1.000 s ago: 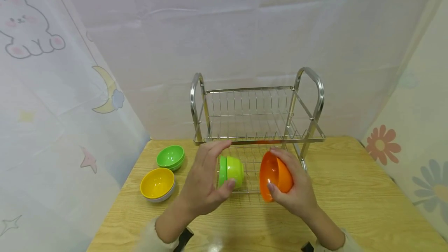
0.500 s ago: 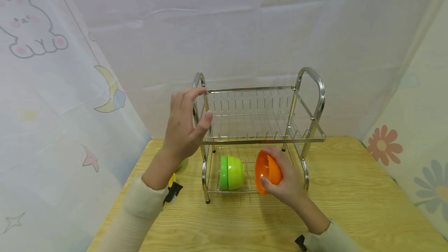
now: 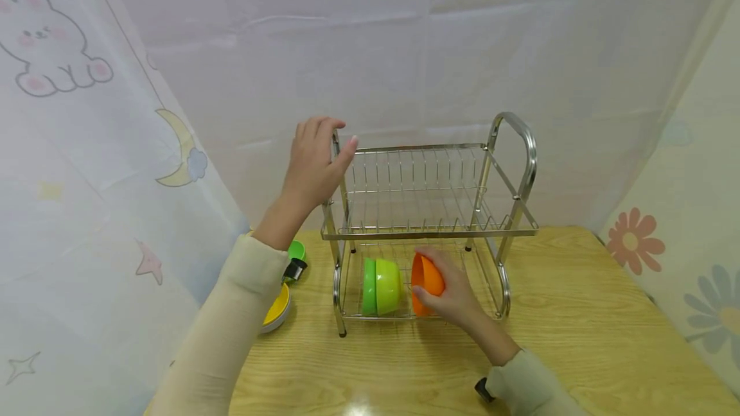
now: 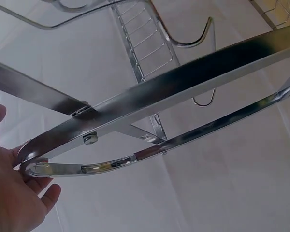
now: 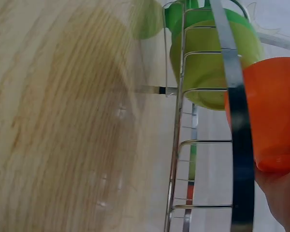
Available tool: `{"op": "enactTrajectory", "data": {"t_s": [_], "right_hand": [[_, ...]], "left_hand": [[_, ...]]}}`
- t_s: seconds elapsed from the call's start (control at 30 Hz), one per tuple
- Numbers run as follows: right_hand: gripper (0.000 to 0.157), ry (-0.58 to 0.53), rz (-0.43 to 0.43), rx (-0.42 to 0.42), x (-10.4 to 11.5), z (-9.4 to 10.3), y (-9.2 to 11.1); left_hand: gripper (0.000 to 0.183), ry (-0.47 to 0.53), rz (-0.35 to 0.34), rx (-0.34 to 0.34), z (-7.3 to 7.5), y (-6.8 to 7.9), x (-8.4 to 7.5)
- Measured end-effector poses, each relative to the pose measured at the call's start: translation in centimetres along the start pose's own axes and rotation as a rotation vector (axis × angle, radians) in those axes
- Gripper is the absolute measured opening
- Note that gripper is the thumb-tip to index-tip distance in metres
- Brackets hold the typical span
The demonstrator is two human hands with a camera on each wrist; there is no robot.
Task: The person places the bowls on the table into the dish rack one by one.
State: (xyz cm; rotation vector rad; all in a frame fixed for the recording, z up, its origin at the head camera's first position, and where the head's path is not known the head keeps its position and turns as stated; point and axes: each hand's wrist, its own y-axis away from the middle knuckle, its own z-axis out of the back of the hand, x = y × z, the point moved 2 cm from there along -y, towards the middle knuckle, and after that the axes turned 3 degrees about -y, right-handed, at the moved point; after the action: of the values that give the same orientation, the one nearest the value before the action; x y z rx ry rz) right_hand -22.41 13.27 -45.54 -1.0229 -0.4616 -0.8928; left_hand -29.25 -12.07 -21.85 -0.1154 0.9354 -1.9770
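Note:
My right hand (image 3: 457, 294) grips orange nested bowls (image 3: 432, 277), turned on their side at the front of the dish rack's lower shelf. Thumb and fingers span the bowls' sides. To their left, a lime-green bowl (image 3: 388, 286) nested with a green bowl (image 3: 369, 286) lies sideways on that shelf. Up at the rack's left end, my left hand (image 3: 312, 165) holds the curved handle. In the left wrist view its fingers (image 4: 38, 184) bend around the end of the metal loop (image 4: 106, 116). The right wrist view shows the orange bowls (image 5: 275, 111) behind the rack's metal bar (image 5: 239, 116).
The two-tier metal dish rack (image 3: 428, 234) stands on a wooden table (image 3: 578, 313) before a fabric backdrop. Left of it sit a yellow bowl (image 3: 279, 305) in a white one and a green bowl (image 3: 297, 250), partly hidden by my left sleeve (image 3: 231, 320).
My left hand has risen from near the green bowls to the rack's left handle. My right hand has carried the orange bowls leftward onto the lower shelf, closer to the lime-green bowl.

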Motion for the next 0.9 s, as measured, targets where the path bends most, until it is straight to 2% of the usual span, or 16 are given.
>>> {"op": "enactTrajectory", "data": {"t_s": [0.17,0.43,0.7,0.9], "right_hand": [[0.066,-0.020,-0.037,0.051,-0.9,-0.7,-0.2],[0.065,-0.085,-0.081,0.122,-1.6,-1.9,-0.9],[0.071,-0.063,-0.181,0.222,-1.9,-2.3,-1.1],[0.074,-0.061,-0.195,0.256,-2.2,-2.7,-1.0]], "left_hand": [[0.053,-0.071,0.094,0.104,-0.2,-1.8,0.3],[0.063,-0.139,0.189,0.205,-0.3,-3.5,0.3],[0.077,-0.153,0.264,0.343,-0.4,-4.0,0.6],[0.081,-0.220,0.269,0.399,-0.5,-3.9,0.3]]}}
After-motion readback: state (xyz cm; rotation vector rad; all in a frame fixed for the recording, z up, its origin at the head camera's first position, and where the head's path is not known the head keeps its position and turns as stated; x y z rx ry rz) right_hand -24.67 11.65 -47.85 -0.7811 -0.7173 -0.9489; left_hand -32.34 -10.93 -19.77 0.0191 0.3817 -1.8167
